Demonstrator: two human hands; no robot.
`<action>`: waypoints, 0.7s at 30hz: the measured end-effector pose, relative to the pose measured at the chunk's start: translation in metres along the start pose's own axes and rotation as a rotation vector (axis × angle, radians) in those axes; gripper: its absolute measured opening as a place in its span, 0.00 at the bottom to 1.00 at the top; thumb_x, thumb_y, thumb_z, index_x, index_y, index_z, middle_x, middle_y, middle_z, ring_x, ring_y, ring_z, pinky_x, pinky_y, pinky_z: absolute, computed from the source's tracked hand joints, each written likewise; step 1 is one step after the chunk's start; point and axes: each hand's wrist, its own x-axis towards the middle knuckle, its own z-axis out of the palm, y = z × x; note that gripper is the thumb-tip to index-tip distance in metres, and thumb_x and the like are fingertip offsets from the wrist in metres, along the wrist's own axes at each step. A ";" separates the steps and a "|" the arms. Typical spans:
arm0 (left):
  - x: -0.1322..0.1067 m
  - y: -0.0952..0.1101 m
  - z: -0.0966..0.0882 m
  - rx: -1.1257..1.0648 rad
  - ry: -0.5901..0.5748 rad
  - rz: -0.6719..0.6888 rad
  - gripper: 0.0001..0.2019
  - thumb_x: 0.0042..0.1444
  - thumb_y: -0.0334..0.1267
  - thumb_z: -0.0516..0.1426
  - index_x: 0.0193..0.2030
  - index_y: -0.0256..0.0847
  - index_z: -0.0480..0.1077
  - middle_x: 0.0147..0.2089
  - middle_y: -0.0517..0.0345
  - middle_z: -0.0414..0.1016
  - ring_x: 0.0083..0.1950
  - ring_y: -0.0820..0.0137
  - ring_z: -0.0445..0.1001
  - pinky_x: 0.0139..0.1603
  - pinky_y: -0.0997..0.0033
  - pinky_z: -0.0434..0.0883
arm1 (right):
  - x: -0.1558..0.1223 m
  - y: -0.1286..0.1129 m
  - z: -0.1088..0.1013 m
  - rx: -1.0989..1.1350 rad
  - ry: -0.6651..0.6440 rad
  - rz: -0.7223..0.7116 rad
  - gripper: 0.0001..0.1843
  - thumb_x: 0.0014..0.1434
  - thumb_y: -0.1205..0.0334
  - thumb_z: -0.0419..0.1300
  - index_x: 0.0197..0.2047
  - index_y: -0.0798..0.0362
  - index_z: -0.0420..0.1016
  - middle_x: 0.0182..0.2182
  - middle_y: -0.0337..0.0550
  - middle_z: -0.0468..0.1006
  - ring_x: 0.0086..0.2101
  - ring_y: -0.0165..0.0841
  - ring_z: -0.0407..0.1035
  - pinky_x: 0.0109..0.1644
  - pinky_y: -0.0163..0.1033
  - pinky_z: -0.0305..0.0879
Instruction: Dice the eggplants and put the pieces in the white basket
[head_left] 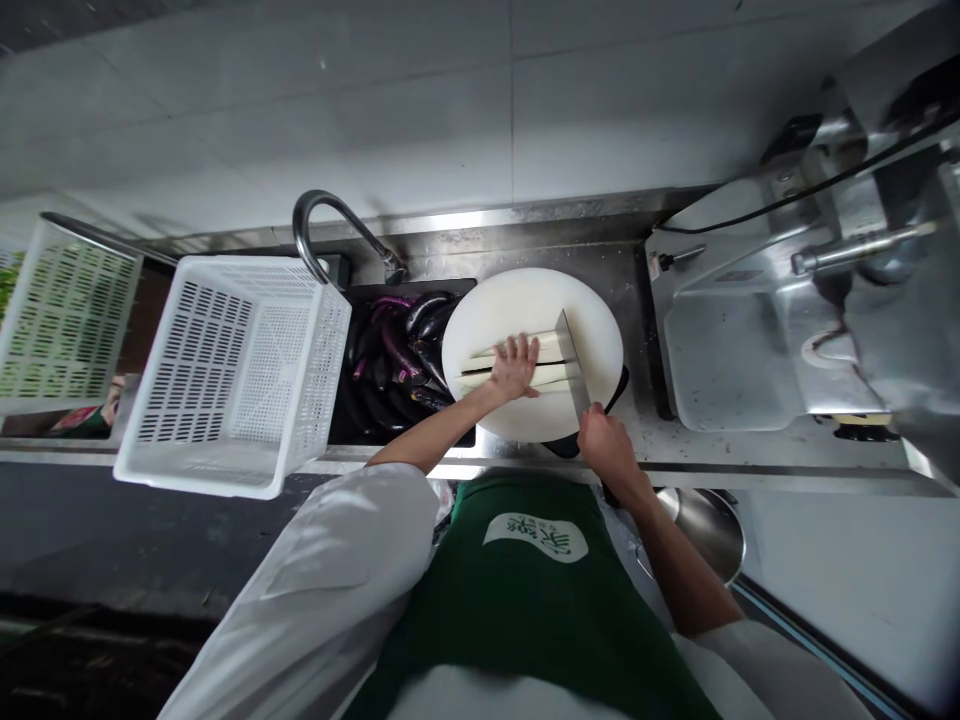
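Long pale lengths of eggplant (551, 372), one edged with a dark strip of skin, lie side by side on a round white cutting board (517, 295). My left hand (514, 368) rests flat on them with its fingers spread, pressing them against the board. My right hand (604, 440) is closed around the handle of a cleaver (573, 365). The cleaver's blade stands across the right part of the eggplant lengths; whether its edge touches the board is hidden. Left of the board, whole purple eggplants (397, 345) fill the sink.
A white plastic basket (300, 400) stands left of the sink, beneath a curved faucet (330, 200). Farther left is another basket (67, 310) with greens behind it. At the right is a metal slicing machine (727, 350). A metal pot (712, 535) sits below the counter edge.
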 end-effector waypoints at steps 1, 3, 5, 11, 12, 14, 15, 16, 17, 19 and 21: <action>0.000 0.000 -0.001 -0.005 0.000 0.003 0.67 0.48 0.61 0.70 0.81 0.30 0.35 0.79 0.22 0.35 0.78 0.30 0.44 0.71 0.30 0.52 | 0.012 -0.005 0.002 0.014 0.002 -0.005 0.16 0.73 0.66 0.45 0.57 0.63 0.67 0.44 0.64 0.81 0.47 0.46 0.79 0.48 0.41 0.67; -0.002 -0.001 -0.004 -0.021 -0.013 0.004 0.68 0.48 0.61 0.70 0.81 0.31 0.34 0.79 0.22 0.34 0.78 0.30 0.43 0.72 0.31 0.51 | 0.034 -0.013 0.003 0.036 0.023 -0.010 0.18 0.73 0.68 0.44 0.60 0.65 0.65 0.47 0.65 0.81 0.50 0.46 0.78 0.50 0.41 0.67; -0.004 -0.004 -0.006 -0.041 -0.028 0.004 0.69 0.48 0.62 0.70 0.81 0.33 0.31 0.80 0.25 0.30 0.79 0.31 0.40 0.73 0.30 0.49 | 0.048 -0.018 -0.001 0.038 0.050 -0.019 0.19 0.73 0.69 0.42 0.61 0.65 0.65 0.47 0.65 0.81 0.50 0.46 0.77 0.51 0.41 0.67; -0.010 -0.014 -0.004 -0.085 -0.073 -0.047 0.71 0.48 0.65 0.69 0.80 0.31 0.26 0.80 0.26 0.28 0.81 0.36 0.32 0.75 0.30 0.42 | 0.016 -0.011 -0.021 -0.035 0.106 -0.017 0.18 0.75 0.63 0.42 0.55 0.62 0.68 0.43 0.63 0.82 0.45 0.45 0.79 0.47 0.41 0.67; -0.010 -0.015 -0.003 -0.094 -0.079 -0.049 0.71 0.48 0.64 0.69 0.80 0.31 0.27 0.80 0.25 0.29 0.81 0.37 0.33 0.75 0.30 0.43 | 0.005 -0.010 -0.023 -0.044 0.097 -0.013 0.18 0.75 0.62 0.42 0.55 0.61 0.68 0.42 0.62 0.82 0.44 0.45 0.79 0.46 0.40 0.67; -0.009 -0.015 -0.003 -0.106 -0.079 -0.051 0.69 0.49 0.63 0.69 0.80 0.30 0.30 0.80 0.23 0.31 0.81 0.37 0.34 0.74 0.30 0.47 | -0.015 -0.011 -0.024 -0.062 0.059 -0.011 0.17 0.75 0.62 0.42 0.53 0.60 0.68 0.40 0.61 0.82 0.43 0.44 0.80 0.44 0.40 0.67; -0.009 -0.014 -0.004 -0.108 -0.081 -0.053 0.68 0.50 0.62 0.69 0.80 0.30 0.31 0.79 0.23 0.32 0.80 0.36 0.34 0.73 0.29 0.48 | -0.022 -0.012 -0.024 -0.067 0.035 -0.013 0.16 0.75 0.62 0.43 0.52 0.60 0.69 0.40 0.61 0.82 0.43 0.44 0.80 0.44 0.40 0.67; -0.008 -0.014 -0.004 -0.109 -0.085 -0.051 0.67 0.50 0.62 0.69 0.80 0.30 0.32 0.79 0.22 0.32 0.80 0.36 0.34 0.72 0.28 0.49 | -0.027 -0.013 -0.022 -0.069 0.012 -0.011 0.16 0.75 0.62 0.44 0.52 0.59 0.69 0.39 0.60 0.82 0.42 0.44 0.80 0.44 0.40 0.67; -0.008 -0.013 -0.005 -0.108 -0.086 -0.047 0.66 0.51 0.62 0.69 0.80 0.30 0.33 0.79 0.22 0.32 0.80 0.36 0.35 0.72 0.28 0.50 | -0.029 -0.015 -0.021 -0.068 -0.005 -0.008 0.15 0.75 0.63 0.44 0.51 0.59 0.69 0.39 0.60 0.82 0.42 0.44 0.80 0.44 0.40 0.67; -0.007 -0.013 -0.004 -0.099 -0.079 -0.035 0.65 0.51 0.61 0.69 0.80 0.29 0.35 0.79 0.21 0.33 0.80 0.36 0.36 0.71 0.28 0.52 | -0.026 -0.018 -0.017 -0.062 -0.021 -0.011 0.15 0.75 0.63 0.44 0.52 0.60 0.69 0.40 0.61 0.81 0.43 0.45 0.80 0.44 0.40 0.67; -0.006 -0.013 -0.002 -0.087 -0.056 -0.028 0.65 0.51 0.60 0.69 0.80 0.28 0.37 0.79 0.20 0.34 0.80 0.36 0.38 0.72 0.28 0.52 | -0.012 -0.023 -0.011 -0.050 -0.019 -0.024 0.16 0.74 0.64 0.44 0.53 0.62 0.69 0.41 0.62 0.81 0.45 0.45 0.79 0.45 0.40 0.67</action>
